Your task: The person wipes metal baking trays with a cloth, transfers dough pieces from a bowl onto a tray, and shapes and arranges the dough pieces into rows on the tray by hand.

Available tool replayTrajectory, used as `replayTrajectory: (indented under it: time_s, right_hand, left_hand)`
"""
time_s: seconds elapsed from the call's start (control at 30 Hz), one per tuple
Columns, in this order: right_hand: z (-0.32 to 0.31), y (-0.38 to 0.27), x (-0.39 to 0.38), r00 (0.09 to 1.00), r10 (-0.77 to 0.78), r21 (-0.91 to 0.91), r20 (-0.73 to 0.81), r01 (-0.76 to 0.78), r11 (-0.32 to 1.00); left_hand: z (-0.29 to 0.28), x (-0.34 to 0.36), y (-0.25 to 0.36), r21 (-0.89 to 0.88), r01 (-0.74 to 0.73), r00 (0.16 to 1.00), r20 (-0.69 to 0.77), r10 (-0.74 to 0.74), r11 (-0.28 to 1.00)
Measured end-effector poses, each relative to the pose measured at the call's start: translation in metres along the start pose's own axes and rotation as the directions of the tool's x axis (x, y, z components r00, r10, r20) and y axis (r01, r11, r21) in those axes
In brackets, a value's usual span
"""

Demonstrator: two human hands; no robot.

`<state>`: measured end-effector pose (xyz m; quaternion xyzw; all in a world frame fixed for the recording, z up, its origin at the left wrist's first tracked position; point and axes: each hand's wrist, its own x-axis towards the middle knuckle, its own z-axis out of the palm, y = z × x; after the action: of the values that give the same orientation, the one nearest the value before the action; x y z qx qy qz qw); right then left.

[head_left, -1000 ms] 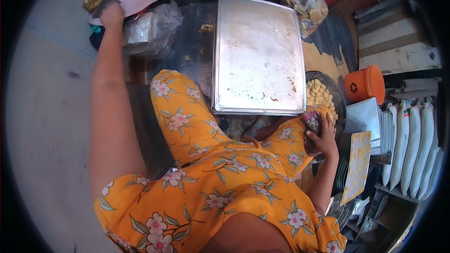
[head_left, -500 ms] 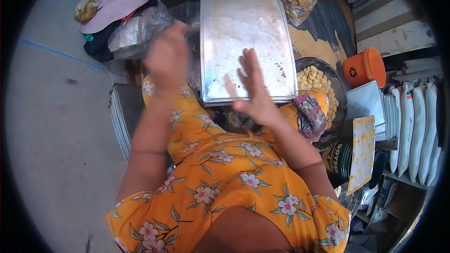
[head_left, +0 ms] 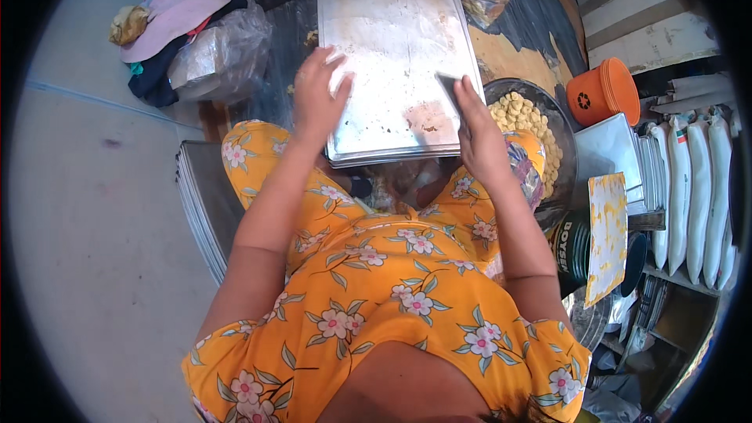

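Observation:
A shiny metal baking tray (head_left: 395, 55), stained with brown spots, lies on top of at least one other tray beyond my knees. My left hand (head_left: 319, 102) is at its left edge, with fingers spread and nothing in them. At the right edge is my right hand (head_left: 483, 141), its fingers stretched out. A dark narrow shape shows beside those fingertips; I cannot make out whether it is a shadow, a reflection or a thing. To the right of the tray, a dark round basin (head_left: 574, 137) holds many small pale-yellow dough pieces (head_left: 523, 119).
An orange bucket (head_left: 603, 98) stands behind the basin. More trays (head_left: 207, 204) lean at my left, and others (head_left: 615, 160) at the right near white filled bags (head_left: 697, 196). A clear plastic bag (head_left: 227, 55) and pink cap (head_left: 180, 16) lie at the far left.
My hands have moved apart to the tray's two side edges. The left came down and slightly right; the right moved right. The whole view has shifted a little.

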<state>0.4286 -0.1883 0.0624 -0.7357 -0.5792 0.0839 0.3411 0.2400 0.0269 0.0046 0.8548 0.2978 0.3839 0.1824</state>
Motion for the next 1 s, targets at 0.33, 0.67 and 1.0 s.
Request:
replayTrajectory:
  time_s: [0.33, 0.67, 1.0]
  right_hand:
    - [0.038, 0.031, -0.057, 0.839, 0.0, -0.377, 0.543, 0.244, 0.893]
    - [0.091, 0.055, 0.055, 0.894, -0.108, -0.298, 0.434, 0.256, 0.92]
    - [0.135, 0.126, 0.254, 0.982, -0.117, -0.502, 0.151, 0.178, 0.847]
  left_hand:
    - [0.069, -0.011, -0.092, -0.326, 0.532, 0.846, 0.243, -0.475, 0.781]
    - [0.071, -0.01, -0.098, -0.474, 0.574, 0.819, 0.329, -0.471, 0.667]
    - [0.079, -0.001, -0.097, -0.443, 0.543, 0.836, 0.362, -0.411, 0.714]
